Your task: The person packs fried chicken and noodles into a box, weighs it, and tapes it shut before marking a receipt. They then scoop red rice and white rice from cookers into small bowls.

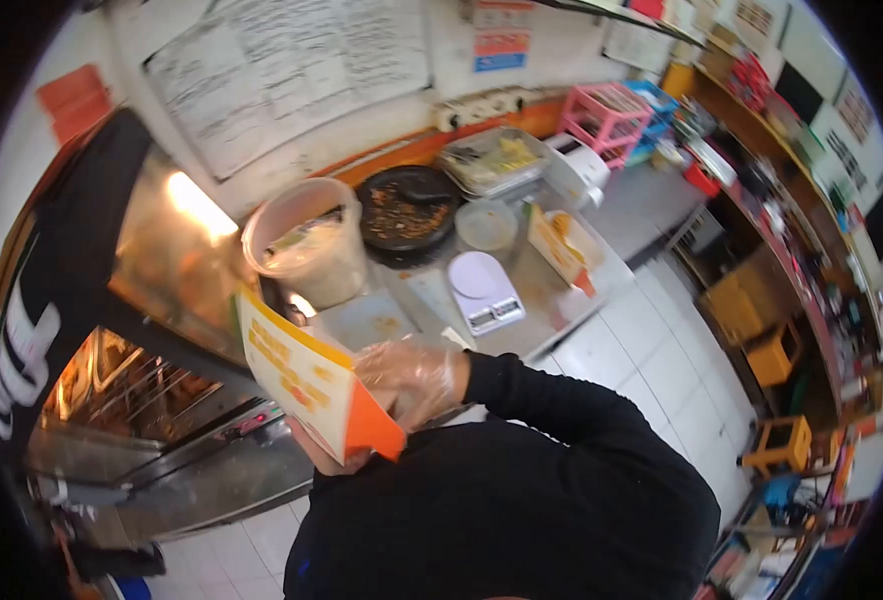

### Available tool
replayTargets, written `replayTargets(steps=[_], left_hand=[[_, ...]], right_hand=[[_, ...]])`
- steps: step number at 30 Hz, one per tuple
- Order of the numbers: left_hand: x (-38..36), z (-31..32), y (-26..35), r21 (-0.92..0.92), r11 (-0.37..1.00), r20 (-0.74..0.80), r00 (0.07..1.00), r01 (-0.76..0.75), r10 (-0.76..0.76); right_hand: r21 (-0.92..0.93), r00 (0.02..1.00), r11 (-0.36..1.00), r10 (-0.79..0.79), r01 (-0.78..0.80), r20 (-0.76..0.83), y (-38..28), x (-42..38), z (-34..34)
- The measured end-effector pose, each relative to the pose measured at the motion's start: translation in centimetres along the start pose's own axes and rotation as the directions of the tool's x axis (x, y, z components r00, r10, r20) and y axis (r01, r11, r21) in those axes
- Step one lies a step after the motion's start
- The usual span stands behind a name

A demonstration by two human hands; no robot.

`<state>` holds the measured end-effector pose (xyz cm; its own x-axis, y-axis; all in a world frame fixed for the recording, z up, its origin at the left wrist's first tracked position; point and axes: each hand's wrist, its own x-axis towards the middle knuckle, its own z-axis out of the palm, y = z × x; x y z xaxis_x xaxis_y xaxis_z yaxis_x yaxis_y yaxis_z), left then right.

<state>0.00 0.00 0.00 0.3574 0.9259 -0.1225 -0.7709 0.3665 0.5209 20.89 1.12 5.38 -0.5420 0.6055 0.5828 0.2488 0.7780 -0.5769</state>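
Paper box (297, 380): it is in the air before the person's chest, tilted, between the warming cabinet and the counter (602, 275). I think it may slip or bend, because thin card gives way when it is pressed at one place.
Left hand (327, 458): it grips the box low, at the bottom edge; most of its fingers are hidden. If this grip becomes loose, the box could tip toward the floor (642, 345), since I see no counter directly below it.
Right hand (417, 375): it wears a clear plastic glove, and the fingers are bent at the side of the box. I cannot tell if they pinch the card or something behind it. The loose plastic could catch on a flap and pull the box crooked.
Orange flap (374, 425): it is at the right end of the box, close to the gloved hand. A careless push may crease it.
Warming cabinet (62, 320): it is lit, and stands at the left of the box. A wide swing of the box could knock its corner there.
Bucket (312, 270): it stands just beyond the box; a hasty elbow or box edge might hit it.
Scale (487, 295): it lies near the counter's front edge. The black sleeve (547, 395) passes near, so a backward sweep could push it.
Second box (557, 250): it stands upright on the counter, beside the scale; being light, it may fall when touched.
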Motion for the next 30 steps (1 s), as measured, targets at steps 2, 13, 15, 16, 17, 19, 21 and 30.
replayTargets(steps=[2,13,15,16,17,19,21,30], left_hand=[[1.4,3.1,-1.0,0.008,0.999,-0.022,0.999,0.042,-0.042],[11.6,8.7,-10.5,0.405,0.849,0.098,0.907,0.339,-0.409],[13.0,9.8,-13.8,0.462,0.808,0.084,0.888,0.366,-0.451],[13.8,10.5,-15.9,0.497,0.779,0.082,0.873,0.382,-0.481],[14.6,11.2,-18.1,0.531,0.748,0.076,0.857,0.398,-0.51],[16.7,12.6,-22.7,0.543,0.702,0.039,0.821,0.461,-0.57],[18.8,13.7,-27.8,0.612,0.637,0.001,0.805,0.469,-0.594],[23.3,15.2,-39.5,0.887,0.401,-0.005,0.873,0.229,-0.487]], right_hand=[[-0.102,0.999,0.995,0.01,-0.005,0.048,0.5,-1.4,0.4],[-0.817,0.821,0.157,0.264,-0.555,-0.507,8.0,-21.8,-25.2],[-0.787,0.757,0.121,0.395,-0.605,-0.521,12.3,-29.7,-29.7],[-0.796,0.736,0.086,0.452,-0.598,-0.504,13.4,-33.0,-31.3],[-0.811,0.674,0.021,0.57,-0.584,-0.47,14.3,-35.1,-32.4],[-0.844,0.495,-0.098,0.772,-0.527,-0.398,15.7,-39.2,-33.4],[-0.775,0.572,0.065,0.714,-0.628,-0.404,20.1,-45.4,-33.0],[-0.571,0.642,0.344,0.599,-0.746,-0.478,22.4,-46.1,-34.0]])
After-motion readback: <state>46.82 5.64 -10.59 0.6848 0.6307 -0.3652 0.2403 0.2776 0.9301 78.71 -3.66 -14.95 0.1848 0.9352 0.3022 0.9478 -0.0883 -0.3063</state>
